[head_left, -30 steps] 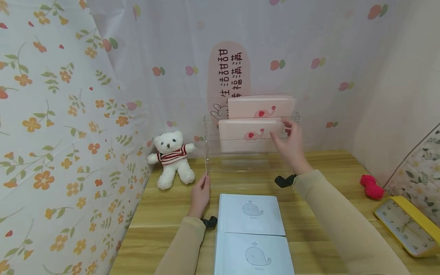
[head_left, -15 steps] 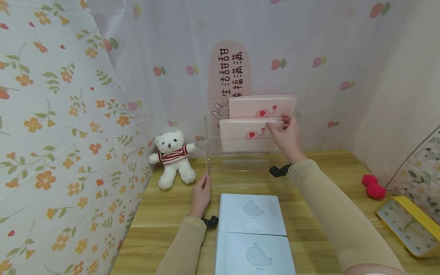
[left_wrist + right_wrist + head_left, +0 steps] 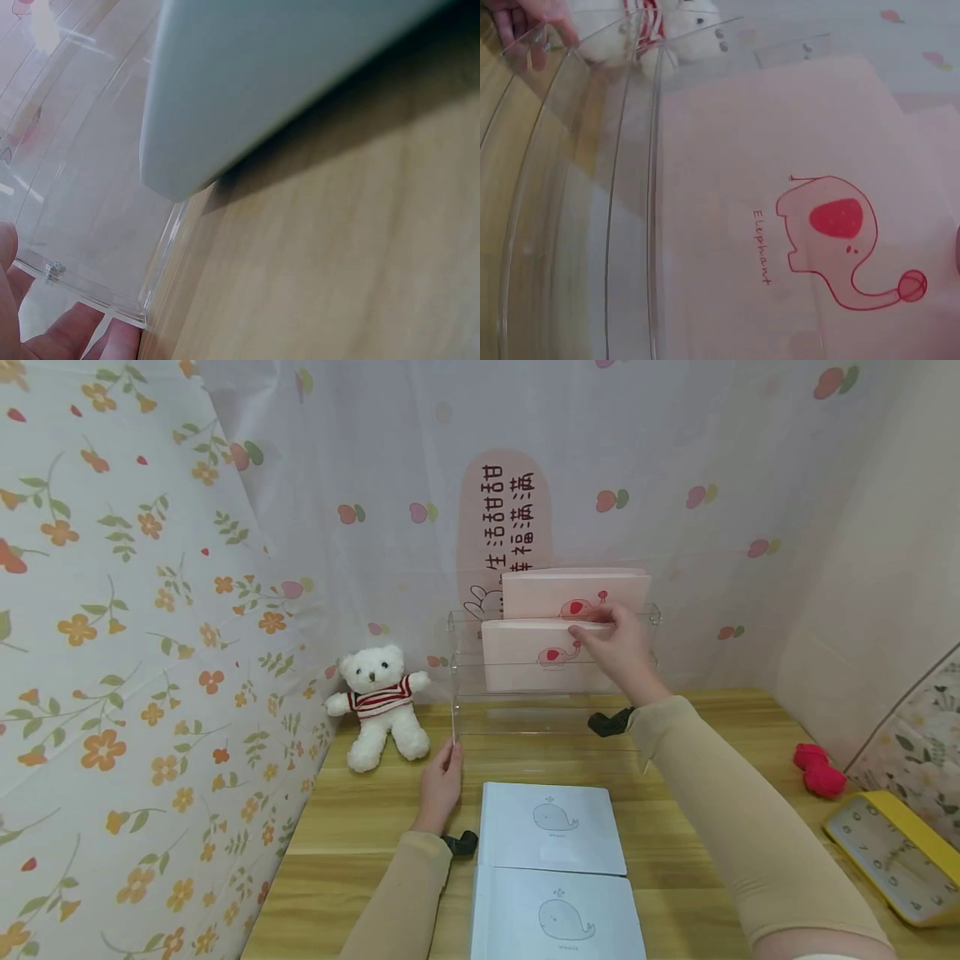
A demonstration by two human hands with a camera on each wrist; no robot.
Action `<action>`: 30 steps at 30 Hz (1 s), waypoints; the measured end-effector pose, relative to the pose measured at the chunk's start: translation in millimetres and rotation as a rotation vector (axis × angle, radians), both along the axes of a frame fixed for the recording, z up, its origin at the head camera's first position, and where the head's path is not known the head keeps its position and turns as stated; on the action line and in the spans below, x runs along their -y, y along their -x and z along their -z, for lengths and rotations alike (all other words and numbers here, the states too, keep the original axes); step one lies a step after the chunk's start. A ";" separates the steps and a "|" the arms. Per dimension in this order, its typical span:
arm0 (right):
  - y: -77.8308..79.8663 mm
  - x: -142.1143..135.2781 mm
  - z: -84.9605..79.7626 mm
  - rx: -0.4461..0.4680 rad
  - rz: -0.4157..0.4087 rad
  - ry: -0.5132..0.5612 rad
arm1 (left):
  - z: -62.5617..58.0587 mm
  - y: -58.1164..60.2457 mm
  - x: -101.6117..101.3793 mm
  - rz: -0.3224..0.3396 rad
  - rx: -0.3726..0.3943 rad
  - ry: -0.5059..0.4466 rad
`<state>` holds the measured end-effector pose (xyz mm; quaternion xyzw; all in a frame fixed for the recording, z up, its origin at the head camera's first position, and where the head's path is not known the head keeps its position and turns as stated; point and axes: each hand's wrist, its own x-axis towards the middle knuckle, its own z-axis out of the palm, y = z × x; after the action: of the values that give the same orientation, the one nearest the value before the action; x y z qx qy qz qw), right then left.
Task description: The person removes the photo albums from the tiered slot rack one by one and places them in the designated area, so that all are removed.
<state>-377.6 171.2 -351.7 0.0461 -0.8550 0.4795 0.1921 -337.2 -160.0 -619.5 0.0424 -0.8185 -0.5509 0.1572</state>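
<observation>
A clear acrylic rack (image 3: pixel 468 681) stands against the back curtain. Two pink elephant-print notebooks lean in its tiers, a front one (image 3: pixel 517 672) and a higher rear one (image 3: pixel 536 597). My right hand (image 3: pixel 622 652) pinches the top edge of the front notebook, thumb in front and fingers behind. In the right wrist view the word "Elephant" shows on a pink cover (image 3: pixel 742 150) behind the clear panels. Low on the rack's left side, my left hand (image 3: pixel 440 785) holds its edge; the left wrist view shows its fingers (image 3: pixel 67 330) there.
Two pale whale-print notebooks lie in front of the rack, a farther one (image 3: pixel 517 827) and a nearer one (image 3: pixel 517 918). A white teddy bear (image 3: pixel 386 727) sits left of the rack. To the right are a red-pink object (image 3: pixel 821 772) and a yellow clock (image 3: pixel 900 856).
My right hand has moved left along the front pink notebook's top edge, from its right corner toward the middle. My left hand stays on the rack's edge.
</observation>
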 end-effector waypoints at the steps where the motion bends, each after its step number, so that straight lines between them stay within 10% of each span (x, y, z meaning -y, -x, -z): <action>1: 0.6 1.9 -0.9 0.004 -0.005 -0.021 | -2.3 -2.0 -0.2 0.000 0.004 0.000; 9: 6.5 -1.0 -8.1 0.058 -0.078 -0.140 | -32.4 -21.7 -6.4 0.015 0.052 -0.036; 19: 14.0 -11.6 -17.6 0.175 -0.145 -0.143 | 1.9 5.4 2.4 0.026 -0.009 -0.040; 30: 6.8 -9.8 -7.9 0.152 -0.085 -0.102 | -3.0 -1.3 -0.3 -0.002 -0.021 -0.005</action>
<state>-384.4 181.0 -343.8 0.0553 -0.8878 0.4450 0.1034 -335.9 -159.7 -616.4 0.0377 -0.8154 -0.5532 0.1661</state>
